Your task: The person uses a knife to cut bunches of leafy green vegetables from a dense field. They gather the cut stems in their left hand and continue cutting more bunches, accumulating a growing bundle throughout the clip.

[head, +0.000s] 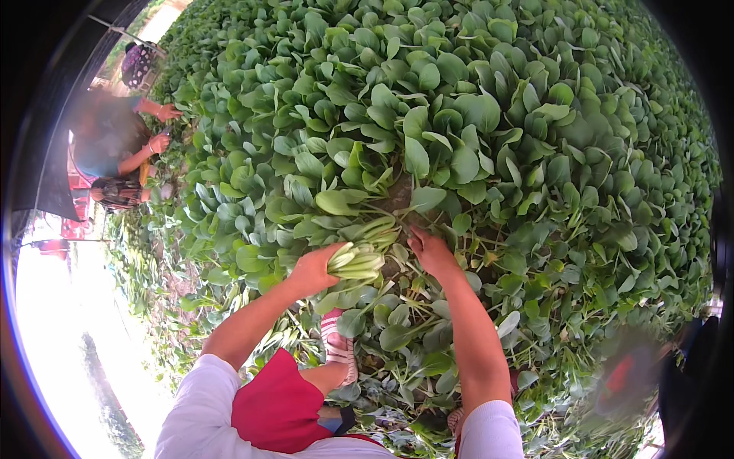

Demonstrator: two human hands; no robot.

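A bunch of leafy greens with pale green stems (356, 261), much like bok choy, is gripped in my left hand (315, 269), stem ends pointing right. My right hand (427, 249) is low among the plants, just right of the bunch, beside a patch of bare soil (399, 195); its fingers are partly curled, and leaves and shadow hide whether they hold anything. Between the hands lie more pale stems (383, 229) and a loose leaf (339, 202). Dense standing greens (453, 115) grow in front of both hands.
My sandalled foot (339, 350) is below my left hand, among cut leaves and stems (287, 338). Another person (112, 135) crouches at the left edge of the plants, both hands low. A further person (136, 64) is behind them. Dark sheeting (54, 172) hangs at the far left.
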